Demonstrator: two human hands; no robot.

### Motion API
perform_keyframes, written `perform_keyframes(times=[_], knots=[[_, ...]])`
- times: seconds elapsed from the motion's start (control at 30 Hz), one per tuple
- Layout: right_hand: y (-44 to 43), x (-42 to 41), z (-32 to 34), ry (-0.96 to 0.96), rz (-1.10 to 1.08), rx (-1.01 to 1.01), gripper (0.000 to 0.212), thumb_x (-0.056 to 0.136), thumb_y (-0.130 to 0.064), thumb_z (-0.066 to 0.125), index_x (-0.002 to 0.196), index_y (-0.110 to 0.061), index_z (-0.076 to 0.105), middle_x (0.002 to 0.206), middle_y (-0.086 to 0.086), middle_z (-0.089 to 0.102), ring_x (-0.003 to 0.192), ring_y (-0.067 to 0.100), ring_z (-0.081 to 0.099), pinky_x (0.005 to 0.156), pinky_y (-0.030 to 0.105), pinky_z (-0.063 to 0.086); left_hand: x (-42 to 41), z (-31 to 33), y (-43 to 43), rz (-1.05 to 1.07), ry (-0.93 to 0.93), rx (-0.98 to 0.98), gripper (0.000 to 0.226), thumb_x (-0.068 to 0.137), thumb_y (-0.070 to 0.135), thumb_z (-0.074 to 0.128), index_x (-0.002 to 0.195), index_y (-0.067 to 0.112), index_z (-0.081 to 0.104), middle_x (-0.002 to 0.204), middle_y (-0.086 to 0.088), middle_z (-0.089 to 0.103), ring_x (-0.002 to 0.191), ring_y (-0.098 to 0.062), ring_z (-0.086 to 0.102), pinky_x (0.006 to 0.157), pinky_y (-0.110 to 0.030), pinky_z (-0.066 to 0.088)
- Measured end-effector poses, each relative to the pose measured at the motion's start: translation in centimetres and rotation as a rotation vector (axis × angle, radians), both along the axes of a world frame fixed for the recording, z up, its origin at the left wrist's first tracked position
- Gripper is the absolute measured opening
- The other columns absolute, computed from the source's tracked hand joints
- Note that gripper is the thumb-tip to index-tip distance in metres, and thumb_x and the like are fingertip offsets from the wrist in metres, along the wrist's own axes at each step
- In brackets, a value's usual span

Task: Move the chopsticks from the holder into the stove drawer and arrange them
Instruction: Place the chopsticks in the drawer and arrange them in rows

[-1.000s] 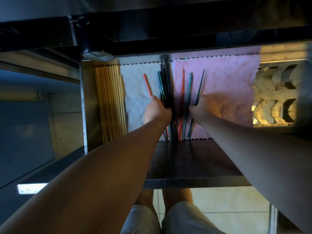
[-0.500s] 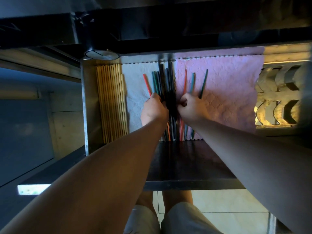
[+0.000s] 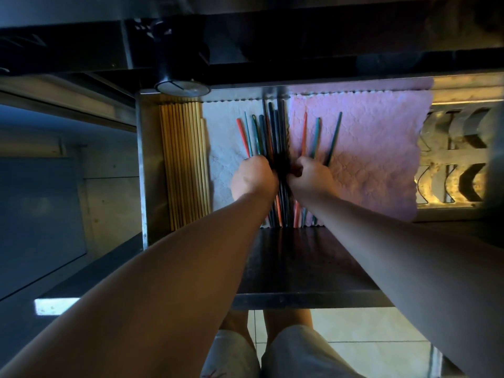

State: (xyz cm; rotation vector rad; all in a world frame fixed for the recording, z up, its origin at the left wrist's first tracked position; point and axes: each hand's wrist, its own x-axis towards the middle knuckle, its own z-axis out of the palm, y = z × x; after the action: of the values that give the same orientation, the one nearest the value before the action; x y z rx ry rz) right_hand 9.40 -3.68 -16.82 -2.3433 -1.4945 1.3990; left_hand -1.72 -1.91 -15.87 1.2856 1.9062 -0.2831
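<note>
1. Your left hand [image 3: 252, 177] and right hand [image 3: 309, 178] have closed in over the last second. They are now near each other, either side of the dark middle of the thin coloured plastic chopsticks [image 3: 276, 132].
2. The right hand's thumb and curled fingers pinch the dark sticks. The left hand's knuckles face the camera with the fingertips hidden, so I cannot tell its grip.
3. More sticks now fan out on the white quilted cloth [image 3: 222, 137]. Before, only the red chopstick [image 3: 242, 137] lay there. Three sticks remain splayed on the pink quilted cloth [image 3: 376, 148].
4. All the chopsticks in view lie inside the steel stove drawer [image 3: 141, 165], beside the tidy row of pale bamboo chopsticks [image 3: 185, 165]. The holder is not in view.
5. Judgement: the transfer looks done and you're arranging. The coloured sticks still need squaring parallel, and the three strays need gathering in.
</note>
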Motion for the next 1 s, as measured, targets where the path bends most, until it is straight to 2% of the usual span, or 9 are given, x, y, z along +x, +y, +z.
perform_keyframes(times=[0.2,0.3,0.43,0.53,0.63,0.73,0.83,0.9,1.0], knots=[[0.1,0.1,0.7,0.01,-0.018,-0.005,0.019,0.088,-0.021,0.055,0.104,-0.02,0.063,0.088,-0.003,0.058,0.078,0.016,0.054,0.057,0.023,0.036,0.6,0.1,0.2,0.184,-0.066,-0.058,0.01,0.088,0.015,0.062,0.095,0.008,0.064,0.093,-0.012,0.066,0.091,-0.033,0.067,0.074,-0.04,0.057],[0.2,0.1,0.8,0.013,-0.011,-0.023,0.018,0.089,-0.02,0.054,0.105,-0.022,0.062,0.082,-0.008,0.053,0.068,0.008,0.049,0.05,0.019,0.032,0.6,0.0,0.3,0.202,-0.072,-0.062,0.014,0.087,0.016,0.062,0.098,0.007,0.065,0.098,-0.014,0.068,0.093,-0.034,0.067,0.076,-0.04,0.057],[0.2,0.1,0.5,0.02,-0.037,-0.022,0.019,0.088,-0.023,0.055,0.105,-0.02,0.063,0.087,-0.004,0.057,0.078,0.016,0.055,0.055,0.022,0.037,0.7,0.0,0.2,0.19,-0.061,-0.061,0.014,0.089,0.016,0.06,0.098,0.007,0.065,0.097,-0.013,0.067,0.092,-0.033,0.067,0.067,-0.036,0.049],[0.2,0.1,0.1,0.018,-0.05,-0.025,0.019,0.088,-0.024,0.055,0.104,-0.021,0.063,0.089,-0.002,0.063,0.075,0.015,0.057,0.056,0.023,0.041,0.7,-0.3,0.2,0.208,-0.08,-0.065,0.007,0.088,0.016,0.061,0.092,0.01,0.061,0.091,-0.011,0.063,0.091,-0.033,0.067,0.07,-0.037,0.055],[0.3,0.1,0.0,0.011,-0.063,-0.016,0.017,0.089,-0.026,0.054,0.101,-0.02,0.065,0.088,-0.001,0.063,0.066,0.009,0.054,0.052,0.02,0.039,0.8,-0.2,0.4,0.239,-0.1,-0.066,0.017,0.086,0.02,0.064,0.097,0.007,0.065,0.093,-0.012,0.066,0.092,-0.033,0.067,0.075,-0.039,0.058],[0.7,-0.1,-0.2,-0.006,-0.065,0.02,0.017,0.089,-0.028,0.056,0.1,-0.019,0.066,0.086,-0.001,0.062,0.074,0.016,0.057,0.058,0.024,0.039,0.6,-0.1,0.3,0.298,-0.12,-0.067,0.026,0.084,0.025,0.065,0.099,0.004,0.067,0.085,-0.01,0.06,0.092,-0.033,0.067,0.069,-0.032,0.051],[1.3,-0.5,-0.7,-0.046,-0.076,0.025,0.013,0.087,-0.03,0.061,0.094,-0.019,0.066,0.088,0.002,0.065,0.082,0.021,0.062,0.067,0.027,0.046,-0.3,0.0,-0.2,0.375,-0.143,-0.062,0.029,0.084,0.029,0.064,0.095,0.002,0.067,0.083,-0.011,0.063,0.09,-0.034,0.067,0.065,-0.03,0.047],[1.7,-0.8,-1.1,-0.096,-0.051,0.014,0.015,0.086,-0.031,0.062,0.095,-0.018,0.064,0.095,0.005,0.068,0.087,0.025,0.064,0.071,0.03,0.051,-0.8,0.0,-0.6,0.388,-0.164,-0.04,0.028,0.083,0.029,0.063,0.09,0.003,0.068,0.082,-0.013,0.066,0.084,-0.034,0.066,0.062,-0.03,0.047],[2.3,-1.2,-1.2,-0.149,-0.011,-0.01,0.021,0.087,-0.031,0.062,0.101,-0.015,0.065,0.101,0.009,0.068,0.093,0.029,0.065,0.076,0.033,0.053,-1.2,0.2,-0.8,0.373,-0.186,-0.003,0.022,0.084,0.028,0.061,0.087,0.007,0.065,0.076,-0.008,0.061,0.073,-0.029,0.059,0.055,-0.026,0.038]])
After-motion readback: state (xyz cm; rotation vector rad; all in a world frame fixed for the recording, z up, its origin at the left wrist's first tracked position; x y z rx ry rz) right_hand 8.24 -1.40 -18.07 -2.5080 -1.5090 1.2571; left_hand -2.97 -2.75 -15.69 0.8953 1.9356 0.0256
